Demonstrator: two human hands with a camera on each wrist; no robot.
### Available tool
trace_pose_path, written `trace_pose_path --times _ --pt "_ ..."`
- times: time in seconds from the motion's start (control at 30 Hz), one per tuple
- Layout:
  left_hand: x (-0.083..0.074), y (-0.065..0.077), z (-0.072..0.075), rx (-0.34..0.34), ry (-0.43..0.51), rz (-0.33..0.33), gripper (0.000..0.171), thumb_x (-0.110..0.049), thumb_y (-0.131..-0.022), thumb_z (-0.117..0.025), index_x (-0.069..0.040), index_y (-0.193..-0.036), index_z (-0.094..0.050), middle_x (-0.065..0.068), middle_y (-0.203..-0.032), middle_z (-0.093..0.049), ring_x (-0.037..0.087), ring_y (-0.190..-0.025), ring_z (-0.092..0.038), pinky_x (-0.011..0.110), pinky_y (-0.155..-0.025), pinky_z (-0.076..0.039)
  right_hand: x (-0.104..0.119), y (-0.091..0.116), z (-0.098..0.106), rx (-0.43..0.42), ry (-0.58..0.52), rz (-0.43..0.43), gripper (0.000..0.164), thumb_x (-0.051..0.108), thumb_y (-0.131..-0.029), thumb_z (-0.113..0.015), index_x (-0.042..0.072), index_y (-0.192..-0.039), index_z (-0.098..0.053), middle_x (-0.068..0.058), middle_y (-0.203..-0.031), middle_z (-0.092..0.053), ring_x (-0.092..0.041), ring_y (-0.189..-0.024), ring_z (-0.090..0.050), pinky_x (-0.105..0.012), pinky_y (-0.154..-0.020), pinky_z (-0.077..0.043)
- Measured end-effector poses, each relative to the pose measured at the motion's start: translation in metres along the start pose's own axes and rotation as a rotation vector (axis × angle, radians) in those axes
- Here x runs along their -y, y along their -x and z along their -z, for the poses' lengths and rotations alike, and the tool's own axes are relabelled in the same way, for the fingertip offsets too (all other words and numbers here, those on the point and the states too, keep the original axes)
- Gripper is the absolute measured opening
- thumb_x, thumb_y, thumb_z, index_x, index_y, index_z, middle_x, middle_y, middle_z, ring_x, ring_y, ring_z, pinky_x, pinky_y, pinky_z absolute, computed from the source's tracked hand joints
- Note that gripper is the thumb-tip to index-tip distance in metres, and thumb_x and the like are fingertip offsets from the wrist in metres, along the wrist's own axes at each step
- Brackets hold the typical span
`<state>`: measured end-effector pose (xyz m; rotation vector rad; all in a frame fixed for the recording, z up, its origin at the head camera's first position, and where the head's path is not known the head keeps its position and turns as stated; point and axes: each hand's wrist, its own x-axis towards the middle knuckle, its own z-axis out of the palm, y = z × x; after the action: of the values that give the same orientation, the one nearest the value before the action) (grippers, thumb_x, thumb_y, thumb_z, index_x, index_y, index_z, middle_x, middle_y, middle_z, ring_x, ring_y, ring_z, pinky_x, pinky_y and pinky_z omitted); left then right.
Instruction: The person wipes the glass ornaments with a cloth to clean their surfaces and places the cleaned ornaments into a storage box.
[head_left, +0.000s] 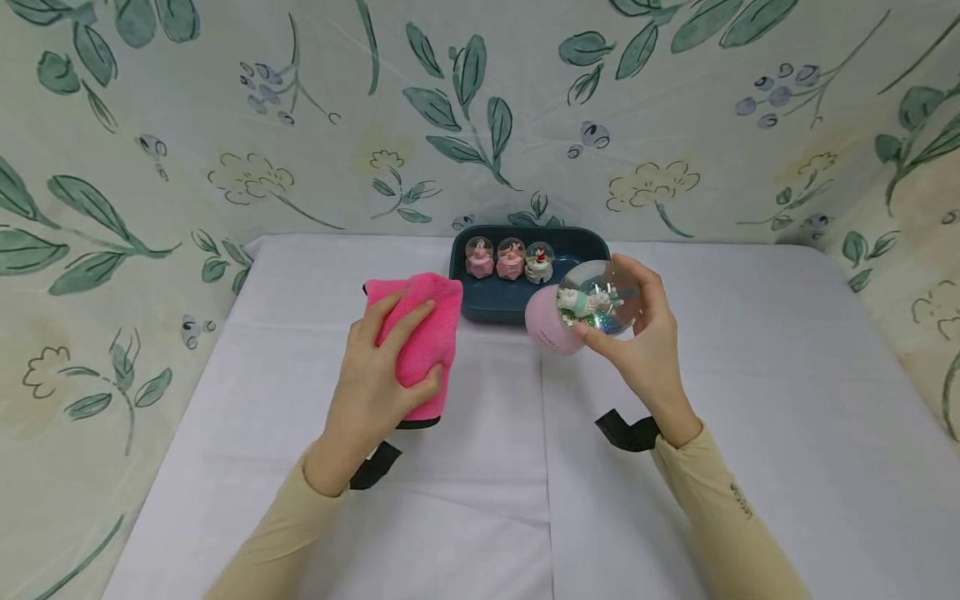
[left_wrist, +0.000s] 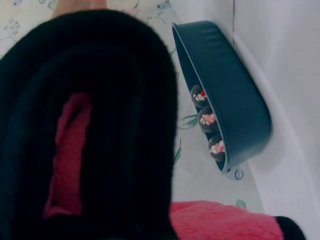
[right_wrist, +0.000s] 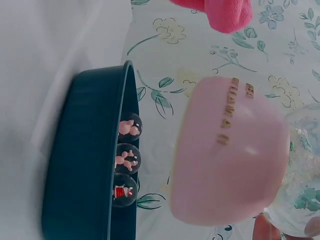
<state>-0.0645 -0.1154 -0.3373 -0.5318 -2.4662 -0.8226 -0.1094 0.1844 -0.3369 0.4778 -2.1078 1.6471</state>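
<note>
My left hand point(head_left: 382, 375) grips a folded pink cloth point(head_left: 427, 333) with black edging; in the left wrist view the cloth's dark rolled edge point(left_wrist: 150, 100) fills much of the picture. The right hand point(head_left: 652, 350) holds a snow globe by its clear dome point(head_left: 600, 298), fingers and thumb around the glass. Its pink base point(right_wrist: 230, 155) points left, so the globe lies tilted on its side in the air. Inside the dome are a white figure and glitter. Cloth and globe are apart, both held near the front of a dark blue tray point(head_left: 491, 310).
Three small snow globes stand in a row in the tray: two with pink bases point(head_left: 480, 258) and one with a white base point(head_left: 539, 265). A white cloth point(head_left: 480, 508) covers the table. Behind it hangs a leaf-patterned curtain point(head_left: 525, 100).
</note>
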Motion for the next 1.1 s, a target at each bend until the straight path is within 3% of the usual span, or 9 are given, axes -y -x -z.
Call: trace_pose_path --times 0.27,0.37,0.57,0.63,0.77,0.9,1.1 --pt "0.014 0.008 0.008 0.117 -0.085 -0.013 0.065 -0.017 -0.069 -0.077 -0.013 -0.130 -0.057 0.015 -0.136 -0.043 0.035 -0.113 -0.044 0.045 -0.084 -0.043 -0.010 -0.025 0.009 -0.008 0.177 -0.015 0.081 -0.005 -0.068 -0.080 0.007 -0.140 -0.044 -0.009 -0.124 -0.054 -0.011 -0.098 -0.046 -0.023 -0.073 -0.037" --pt "0.018 0.014 0.005 0.185 -0.113 -0.010 0.063 -0.016 -0.069 -0.075 -0.011 -0.129 -0.057 0.015 -0.135 -0.043 0.034 -0.115 -0.043 0.047 -0.088 -0.041 -0.002 -0.033 0.007 0.006 0.224 -0.048 0.078 -0.003 -0.070 -0.079 0.002 -0.139 -0.043 -0.015 -0.128 -0.052 -0.014 -0.103 -0.045 -0.024 -0.077 -0.036" --pt "0.021 0.026 -0.013 0.294 -0.144 0.010 0.062 -0.019 -0.071 -0.074 -0.009 -0.129 -0.057 0.016 -0.133 -0.043 0.037 -0.117 -0.041 0.051 -0.093 -0.040 -0.026 -0.051 0.007 0.014 0.312 -0.076 0.080 0.007 -0.072 -0.082 0.008 -0.141 -0.042 -0.009 -0.135 -0.047 -0.017 -0.108 -0.042 -0.033 -0.079 -0.033" --pt "0.020 0.029 -0.020 0.321 -0.166 0.011 0.061 -0.020 -0.071 -0.074 -0.009 -0.129 -0.058 0.017 -0.132 -0.044 0.040 -0.116 -0.042 0.054 -0.094 -0.039 -0.041 -0.056 0.008 0.019 0.317 -0.084 0.081 0.010 -0.071 -0.083 0.012 -0.142 -0.042 -0.006 -0.136 -0.046 -0.019 -0.114 -0.042 -0.039 -0.085 -0.036" --pt "0.015 0.036 -0.036 0.379 -0.219 0.003 0.061 -0.022 -0.071 -0.075 -0.010 -0.129 -0.058 0.019 -0.131 -0.046 0.042 -0.114 -0.045 0.058 -0.094 -0.039 -0.052 -0.063 0.006 0.042 0.300 -0.086 0.081 0.011 -0.071 -0.083 0.008 -0.141 -0.041 -0.008 -0.140 -0.043 -0.024 -0.126 -0.040 -0.051 -0.097 -0.036" --pt "0.011 0.044 -0.052 0.412 -0.269 -0.025 0.062 -0.025 -0.072 -0.077 -0.009 -0.129 -0.058 0.021 -0.132 -0.046 0.040 -0.116 -0.046 0.060 -0.096 -0.037 -0.062 -0.066 0.003 0.062 0.305 -0.106 0.083 0.011 -0.070 -0.084 0.006 -0.141 -0.041 -0.010 -0.141 -0.041 -0.024 -0.130 -0.037 -0.049 -0.105 -0.032" --pt "0.007 0.056 -0.066 0.389 -0.332 -0.020 0.066 -0.033 -0.074 -0.077 -0.010 -0.132 -0.056 0.024 -0.132 -0.045 0.054 -0.113 -0.043 0.061 -0.087 -0.046 -0.078 -0.067 0.001 0.086 0.337 -0.177 0.085 0.015 -0.070 -0.084 0.007 -0.142 -0.039 -0.011 -0.144 -0.039 -0.025 -0.132 -0.035 -0.045 -0.107 -0.030"
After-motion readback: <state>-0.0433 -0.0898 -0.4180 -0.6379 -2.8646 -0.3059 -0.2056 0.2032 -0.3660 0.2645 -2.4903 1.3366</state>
